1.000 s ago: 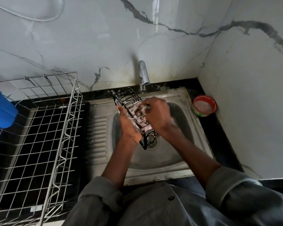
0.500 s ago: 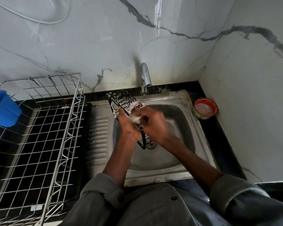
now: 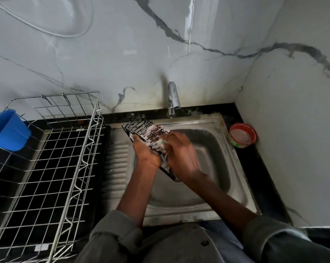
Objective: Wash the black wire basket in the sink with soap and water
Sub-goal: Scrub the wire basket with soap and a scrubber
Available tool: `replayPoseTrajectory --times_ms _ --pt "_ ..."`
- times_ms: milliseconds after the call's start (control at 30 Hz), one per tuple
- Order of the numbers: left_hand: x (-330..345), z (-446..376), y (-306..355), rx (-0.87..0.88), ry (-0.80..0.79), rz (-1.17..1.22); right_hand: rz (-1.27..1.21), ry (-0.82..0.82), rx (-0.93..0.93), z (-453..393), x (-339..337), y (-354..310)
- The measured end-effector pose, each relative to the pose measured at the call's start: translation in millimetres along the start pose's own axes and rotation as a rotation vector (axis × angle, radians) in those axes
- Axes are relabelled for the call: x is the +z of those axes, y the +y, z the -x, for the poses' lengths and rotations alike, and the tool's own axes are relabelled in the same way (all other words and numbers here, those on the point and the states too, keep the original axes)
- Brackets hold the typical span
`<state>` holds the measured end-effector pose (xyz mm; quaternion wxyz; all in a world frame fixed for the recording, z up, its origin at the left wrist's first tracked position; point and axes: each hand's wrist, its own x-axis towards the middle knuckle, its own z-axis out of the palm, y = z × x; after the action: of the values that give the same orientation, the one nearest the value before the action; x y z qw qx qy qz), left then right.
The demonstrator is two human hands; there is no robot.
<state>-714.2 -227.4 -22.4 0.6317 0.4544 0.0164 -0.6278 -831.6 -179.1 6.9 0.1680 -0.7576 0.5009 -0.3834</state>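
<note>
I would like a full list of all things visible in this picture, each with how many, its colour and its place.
black wire basket: one, black with white soap foam, held tilted over the sink
sink: one, steel, in the black counter, with a ribbed drainboard on its left
tap: one, chrome, at the wall behind the sink; no running water can be seen
dish rack: one, silver wire, on the counter left of the sink
blue cup: one, blue, at the rack's far left edge
round tub: one, red rim with green side, on the counter right of the sink
cable: one, white, on the marble wall, top left
left hand: one, grips the basket
right hand: one, blurred, rubs the basket with something pale
</note>
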Motion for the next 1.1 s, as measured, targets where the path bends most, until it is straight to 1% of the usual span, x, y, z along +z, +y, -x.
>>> replayPoseTrajectory --times_ms 33,100,167,200,267,400,467,600,700,767,900,967,1033,1100 --pt "-0.1 0.2 0.0 -0.004 0.018 -0.01 0.024 0.044 0.072 -5.8 -4.0 7.0" --pt "0.7 1.1 5.1 -0.058 0.031 0.007 0.009 0.12 0.29 -13.2 -10.2 20.4" --pt "3.4 2.8 9.0 -0.069 0.031 0.035 -0.11 0.124 0.479 -13.8 -8.2 24.4" --pt "4.6 4.5 9.7 -0.078 0.03 0.039 -0.188 0.108 0.546 -12.6 -4.3 23.1" --pt "4.3 8.5 5.5 -0.084 0.017 0.025 -0.312 0.107 0.596 -9.3 2.6 16.7" --pt "3.5 19.3 -7.9 -0.145 -0.083 -0.178 -0.359 0.26 0.562 -12.3 0.0 12.6" --pt "4.2 21.7 -11.5 -0.142 -0.124 -0.228 -0.344 0.274 0.542 -18.8 -1.0 15.4" --pt "3.2 27.5 -20.0 -0.173 -0.164 -0.159 -0.336 0.221 0.57 -26.5 -0.5 18.1" --pt "4.4 28.4 -19.2 -0.189 -0.175 -0.126 -0.276 0.198 0.539 -26.0 -4.0 12.7" --pt "3.6 28.3 -16.8 -0.214 -0.22 -0.084 -0.169 0.147 0.473 -29.1 -11.8 3.7" --pt "0.8 30.4 -10.2 -0.223 -0.266 0.021 0.151 -0.011 0.246 -35.8 -29.3 -10.2" --pt "0.7 29.5 -9.3 -0.227 -0.267 0.018 0.216 -0.012 0.211 -35.0 -33.5 -8.1" --pt "2.9 30.4 -8.6 -0.226 -0.258 -0.012 0.218 0.008 0.177 -31.6 -32.9 -3.3" --pt "4.6 29.9 -8.6 -0.23 -0.209 -0.017 0.234 0.018 0.138 -29.1 -30.7 2.7"
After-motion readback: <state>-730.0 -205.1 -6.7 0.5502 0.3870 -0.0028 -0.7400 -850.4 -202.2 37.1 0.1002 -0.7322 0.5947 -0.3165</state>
